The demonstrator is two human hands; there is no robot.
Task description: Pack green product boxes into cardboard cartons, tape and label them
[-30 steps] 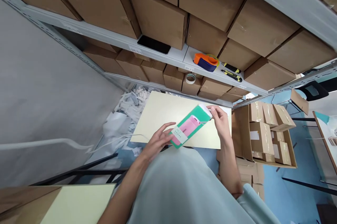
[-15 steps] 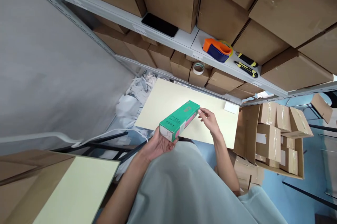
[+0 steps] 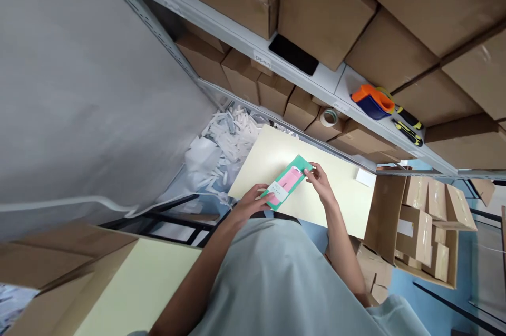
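As the left hand [image 3: 252, 201], half-curled, grips the lower end of the box [image 3: 288, 182], the right hand [image 3: 320, 183] pinches its upper edge (pink-printed face up!), out over the table [image 3: 340, 204].

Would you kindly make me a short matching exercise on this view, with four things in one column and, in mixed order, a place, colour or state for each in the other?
Things
1. Printed box
2. Flat rectangular slab
3. Tape dispenser
4. Large open carton

Places, colours, states
A. Orange and dark blue
B. Holds several smaller boxes
C. Held in the left hand and right hand
D. All black, lying on the shelf

Right pairs: 1-C, 2-D, 3-A, 4-B
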